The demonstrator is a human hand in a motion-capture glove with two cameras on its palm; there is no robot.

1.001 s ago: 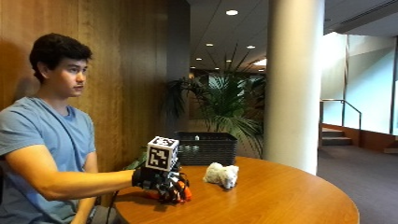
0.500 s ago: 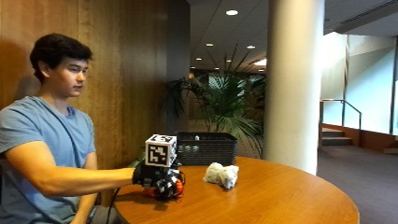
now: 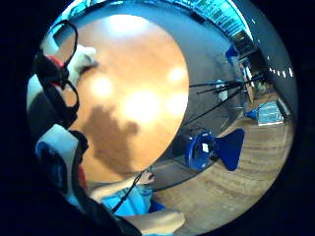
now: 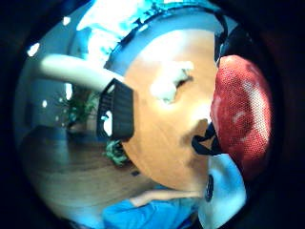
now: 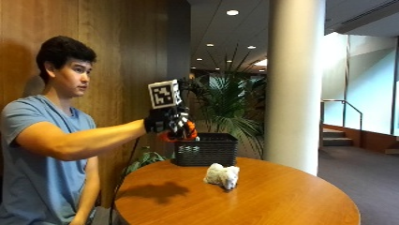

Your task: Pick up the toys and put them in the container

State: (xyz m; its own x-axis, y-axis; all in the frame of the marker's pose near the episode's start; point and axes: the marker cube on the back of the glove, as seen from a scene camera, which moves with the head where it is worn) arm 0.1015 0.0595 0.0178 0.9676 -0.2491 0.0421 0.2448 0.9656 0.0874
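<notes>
Right hand [image 5: 167,123] raised at arm's length, well above the bench [image 5: 274,206], fingers curled round a red toy [image 5: 178,135]. Held high, most likely, to clear the rim of the black container [image 5: 205,149] before a drop; toy just above the container's near edge, not yet inside. Carrying step judged nearly done for this first toy; release still to come.

Red toy [image 4: 240,112] close against the palm in the thumb-side view: rounded, bulging, with a finely dotted, mesh-like skin and pale glints, probably soft or rubbery. Exact shape not clear, most of it hidden by the glove.

Container: rectangular basket with dark woven or slatted walls, open top, standing at the far edge of the bench beside the wall. Lightweight by the look, so a gentle drop seems wise rather than a push against its side.

White toy [image 5: 222,176] lying on the bench, near the container but apart from it, untouched. Lumpy, fuzzy, plush-like; likely to squash easily under a grasp. Seen again in the little-finger-side view [image 3: 81,61] on the wood.

Bench round, smooth, glossy orange-brown wood, catching ceiling lights and the shadow of the raised arm.

One toy in hand, one left to fetch.
</notes>
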